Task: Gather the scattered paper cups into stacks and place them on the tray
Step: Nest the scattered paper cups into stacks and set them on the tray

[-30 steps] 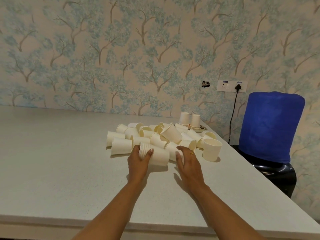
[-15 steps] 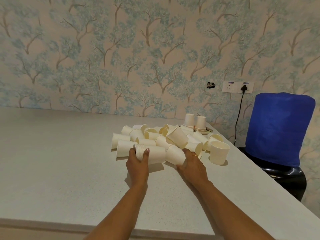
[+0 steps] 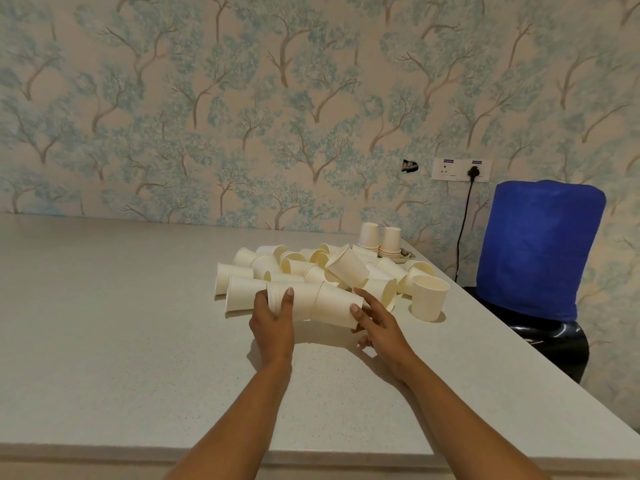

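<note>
Several cream paper cups lie scattered in a heap on the grey table. My left hand grips a lying stack of nested cups at its rim end. My right hand holds a single cup by its open end, its base against the stack's far end. One cup stands upside down to the right of the heap. Two stacks of upturned cups stand on a small tray at the back, mostly hidden.
The table's right edge runs close beside the cups. Beyond it stands a blue-covered object on a black base, with a cable up to a wall socket. The wallpapered wall closes the table's far side.
My right hand has taken hold of a single cup and brought it leftwards to the end of the stack in my left hand. The left hand has barely moved.
</note>
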{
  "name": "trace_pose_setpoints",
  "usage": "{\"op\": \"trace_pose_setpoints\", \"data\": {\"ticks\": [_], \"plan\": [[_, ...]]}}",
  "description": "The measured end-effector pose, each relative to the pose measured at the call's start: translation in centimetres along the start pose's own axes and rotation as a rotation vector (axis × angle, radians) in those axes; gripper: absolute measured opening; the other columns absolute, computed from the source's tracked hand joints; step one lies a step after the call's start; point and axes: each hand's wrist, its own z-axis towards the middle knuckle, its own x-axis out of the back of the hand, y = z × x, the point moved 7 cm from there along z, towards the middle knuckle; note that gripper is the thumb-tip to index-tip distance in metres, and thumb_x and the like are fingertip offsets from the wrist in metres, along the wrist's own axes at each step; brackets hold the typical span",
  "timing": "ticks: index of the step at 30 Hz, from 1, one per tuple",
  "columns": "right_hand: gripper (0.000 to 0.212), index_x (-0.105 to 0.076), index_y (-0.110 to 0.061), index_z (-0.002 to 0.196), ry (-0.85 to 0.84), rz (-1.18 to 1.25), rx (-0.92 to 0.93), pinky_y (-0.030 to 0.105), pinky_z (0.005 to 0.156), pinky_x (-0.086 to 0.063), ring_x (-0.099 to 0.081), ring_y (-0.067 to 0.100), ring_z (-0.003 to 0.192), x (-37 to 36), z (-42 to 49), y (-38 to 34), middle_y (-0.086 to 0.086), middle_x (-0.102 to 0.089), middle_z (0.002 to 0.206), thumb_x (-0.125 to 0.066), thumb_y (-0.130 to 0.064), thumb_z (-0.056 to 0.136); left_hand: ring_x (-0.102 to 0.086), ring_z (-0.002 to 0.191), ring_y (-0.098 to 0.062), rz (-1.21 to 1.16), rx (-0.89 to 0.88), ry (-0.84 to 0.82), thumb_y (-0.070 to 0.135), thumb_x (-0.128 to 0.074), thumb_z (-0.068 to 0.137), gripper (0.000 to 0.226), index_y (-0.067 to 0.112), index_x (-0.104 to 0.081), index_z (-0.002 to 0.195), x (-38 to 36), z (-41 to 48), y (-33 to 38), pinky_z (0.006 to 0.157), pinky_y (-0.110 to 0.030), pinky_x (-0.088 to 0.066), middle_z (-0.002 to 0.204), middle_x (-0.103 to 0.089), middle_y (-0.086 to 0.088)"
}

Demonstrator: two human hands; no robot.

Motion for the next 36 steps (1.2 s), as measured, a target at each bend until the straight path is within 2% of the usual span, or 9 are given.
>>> {"op": "trace_pose_setpoints", "data": {"ticks": [7,11,15,21,24,28,32,34,36], "plan": [[0.043,-0.040,-0.033,0.137,0.008,0.040,0.008,0.021,0.064,-0.050,-0.057,0.012,0.087,-0.7,-0.3,0.0,-0.011,-0.056,0.111,-0.047,-0.032,0.094,-0.057,0.100,-0.022,-0.107,0.037,-0.221,0.036,-0.053,0.089,0.010,0.033,-0.053,0.098,-1.9,-1.2,0.3,0.081,-0.049,-0.055,0.112,-0.057,-0.003],[0.045,-0.040,-0.030,0.137,0.016,0.068,0.026,0.019,0.067,-0.053,-0.056,0.007,0.100,-1.5,-0.6,-0.2,-0.013,-0.056,0.113,-0.049,-0.030,0.093,-0.054,0.107,-0.021,-0.130,0.019,-0.296,0.035,-0.050,0.090,0.032,0.028,-0.048,0.121,-2.5,-1.9,0.7,0.084,-0.046,-0.055,0.121,-0.052,-0.001],[0.046,-0.042,-0.021,0.134,0.060,0.073,0.022,0.021,0.071,-0.056,-0.058,0.012,0.101,-1.3,-0.9,-0.2,0.000,-0.057,0.119,-0.056,-0.026,0.090,-0.050,0.109,-0.020,0.056,-0.120,-0.290,0.031,-0.060,0.085,0.047,0.019,-0.040,0.126,-2.3,-1.9,1.5,0.075,-0.023,-0.049,0.124,-0.048,-0.005],[0.044,-0.043,-0.023,0.125,0.080,0.040,0.028,0.036,0.087,-0.055,-0.059,0.018,0.104,-1.3,-1.4,-0.6,0.002,-0.055,0.122,-0.062,-0.023,0.086,-0.041,0.110,-0.016,0.091,-0.060,-0.257,0.029,-0.070,0.077,0.071,0.016,-0.028,0.134,-2.0,-1.7,1.5,0.091,-0.038,-0.046,0.132,-0.038,-0.006],[0.043,-0.044,-0.024,0.125,0.100,0.029,0.029,0.042,0.090,-0.054,-0.058,0.023,0.108,-1.0,-1.6,-0.6,0.002,-0.055,0.124,-0.062,-0.024,0.086,-0.048,0.115,-0.025,0.095,-0.010,-0.265,0.032,-0.071,0.075,0.069,0.015,-0.036,0.132,-2.0,-1.4,0.8,0.096,-0.046,-0.046,0.129,-0.047,-0.008],[0.036,-0.046,-0.023,0.123,0.138,0.044,0.011,0.037,0.085,-0.055,-0.056,0.023,0.111,-0.7,-1.3,-0.4,0.002,-0.054,0.124,-0.057,-0.025,0.090,-0.053,0.109,-0.025,0.036,0.002,-0.252,0.031,-0.073,0.074,0.055,0.011,-0.053,0.121,-2.0,-1.1,0.4,0.095,-0.044,-0.048,0.118,-0.057,-0.007],[0.024,-0.055,-0.014,0.113,0.319,0.011,0.003,0.033,0.080,-0.053,-0.056,0.025,0.108,1.1,-0.6,-0.4,0.007,-0.059,0.117,-0.052,-0.027,0.093,-0.051,0.103,-0.020,0.041,-0.012,-0.230,0.029,-0.073,0.074,0.051,0.008,-0.055,0.118,-2.0,-0.5,0.3,0.091,-0.034,-0.044,0.109,-0.056,-0.001],[0.018,-0.057,-0.013,0.106,0.547,-0.084,0.031,0.039,0.083,-0.051,-0.055,0.024,0.105,3.3,-0.5,-0.6,0.007,-0.058,0.113,-0.055,-0.023,0.092,-0.050,0.102,-0.018,0.026,-0.012,-0.221,0.028,-0.073,0.075,0.052,0.008,-0.055,0.120,-2.0,-0.4,0.2,0.091,-0.033,-0.042,0.111,-0.056,-0.002],[0.020,-0.055,-0.011,0.109,0.777,-0.266,0.062,0.036,0.082,-0.047,-0.051,0.023,0.105,5.6,-0.5,-1.0,0.010,-0.054,0.117,-0.058,-0.018,0.090,-0.049,0.104,-0.018,0.037,-0.028,-0.223,0.028,-0.073,0.075,0.053,0.008,-0.055,0.121,-2.1,-0.5,0.2,0.094,-0.036,-0.043,0.114,-0.055,-0.003]]}}
